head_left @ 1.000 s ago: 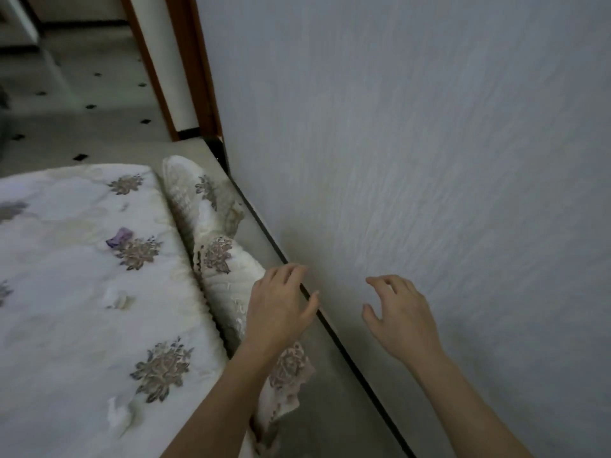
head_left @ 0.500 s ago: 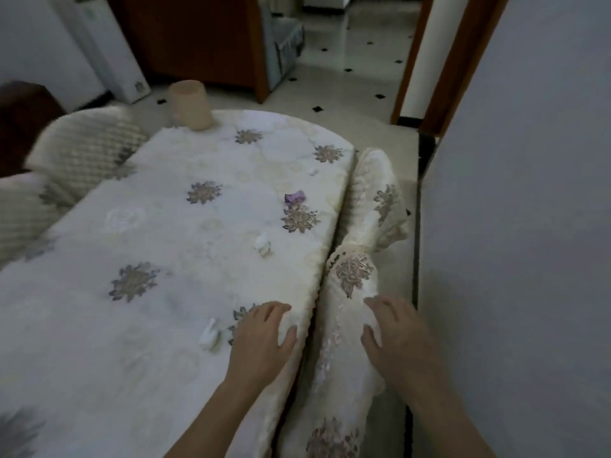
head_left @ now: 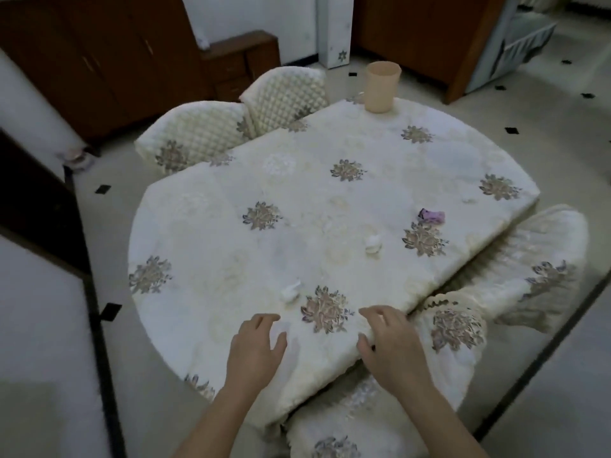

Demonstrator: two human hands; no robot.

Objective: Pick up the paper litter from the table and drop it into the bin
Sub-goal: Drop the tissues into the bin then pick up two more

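Over the table (head_left: 330,200), both hands (head_left: 256,350) palm-down, empty.

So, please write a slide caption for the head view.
Both hands, left and right, hover empty over the table; paper scraps lie ahead, beige bin beyond.

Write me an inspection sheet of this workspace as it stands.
Surface: table under a cream flowered cloth.
Job's things: three paper scraps, white scrap near the hands, white scrap mid-table, purple scrap farther right; beige bin upright at the far edge.
Clutter: nothing seen.
Grippers: left hand and right hand open, empty, over the near edge.
Cables: nothing seen.
Surroundings: covered chairs, wooden cabinets, tiled floor.
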